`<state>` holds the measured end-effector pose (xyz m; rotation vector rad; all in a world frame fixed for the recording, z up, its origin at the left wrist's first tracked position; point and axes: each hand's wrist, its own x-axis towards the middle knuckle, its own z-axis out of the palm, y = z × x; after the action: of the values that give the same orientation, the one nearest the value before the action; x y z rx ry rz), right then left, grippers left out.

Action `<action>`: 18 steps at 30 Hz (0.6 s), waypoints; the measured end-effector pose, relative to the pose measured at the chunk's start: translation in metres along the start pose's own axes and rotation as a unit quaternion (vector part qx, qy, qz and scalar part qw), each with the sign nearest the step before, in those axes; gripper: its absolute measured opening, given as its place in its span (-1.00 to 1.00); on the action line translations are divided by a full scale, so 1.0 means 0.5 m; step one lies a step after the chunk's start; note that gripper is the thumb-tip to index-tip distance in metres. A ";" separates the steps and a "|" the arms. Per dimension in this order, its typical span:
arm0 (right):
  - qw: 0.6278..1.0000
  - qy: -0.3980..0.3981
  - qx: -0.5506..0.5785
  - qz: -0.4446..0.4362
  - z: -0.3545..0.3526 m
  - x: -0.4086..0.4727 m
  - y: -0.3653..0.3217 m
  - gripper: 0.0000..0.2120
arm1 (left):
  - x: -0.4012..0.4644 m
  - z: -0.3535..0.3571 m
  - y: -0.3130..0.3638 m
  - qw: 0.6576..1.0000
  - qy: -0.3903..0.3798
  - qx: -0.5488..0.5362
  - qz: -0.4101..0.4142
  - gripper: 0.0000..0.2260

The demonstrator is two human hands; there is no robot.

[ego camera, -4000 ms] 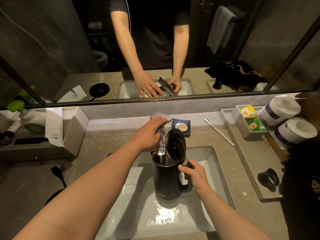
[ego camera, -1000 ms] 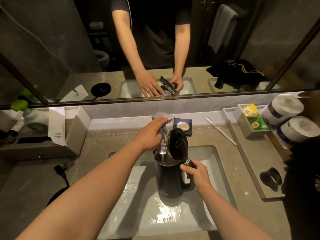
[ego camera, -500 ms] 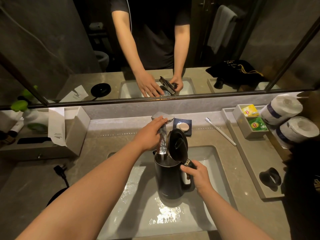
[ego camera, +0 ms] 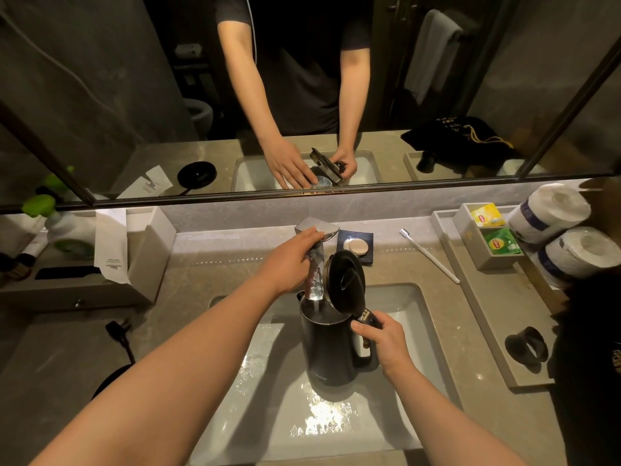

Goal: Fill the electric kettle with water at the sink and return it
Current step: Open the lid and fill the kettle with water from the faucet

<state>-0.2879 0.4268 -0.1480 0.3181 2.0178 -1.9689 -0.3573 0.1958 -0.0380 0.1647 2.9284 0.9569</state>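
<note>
Nothing has shifted: upright black electric kettle is gripped by right hand under chrome faucet, fingered by left hand.

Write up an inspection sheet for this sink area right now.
Surface: stone counter; sink basin wet.
Job's things: kettle upright in the basin, lid open, water running in from the faucet.
Clutter: toothbrush, soap dish, tea bags, paper rolls, tissue box.
Grippers: left hand on the faucet; right hand gripping the kettle handle.
Cables: plug and cord on the left counter.
Surroundings: mirror above, towel reflected.
</note>
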 end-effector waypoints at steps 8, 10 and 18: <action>1.000 -0.003 0.002 -0.001 0.000 0.000 -0.005 -0.79 | 0.002 0.002 -0.001 1.000 -0.003 0.008 -0.002 -0.48; 1.000 -0.004 0.002 -0.002 0.000 -0.001 -0.006 -0.79 | 0.000 0.001 0.001 1.000 -0.003 0.007 0.000 -0.48; 1.000 -0.007 0.000 -0.004 -0.003 -0.006 -0.008 -0.76 | -0.002 0.000 0.007 1.000 -0.002 0.026 -0.003 -0.49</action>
<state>-0.2866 0.4282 -0.1434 0.2948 2.0131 -1.9717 -0.3561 0.1985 -0.0356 0.1594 2.9500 0.8787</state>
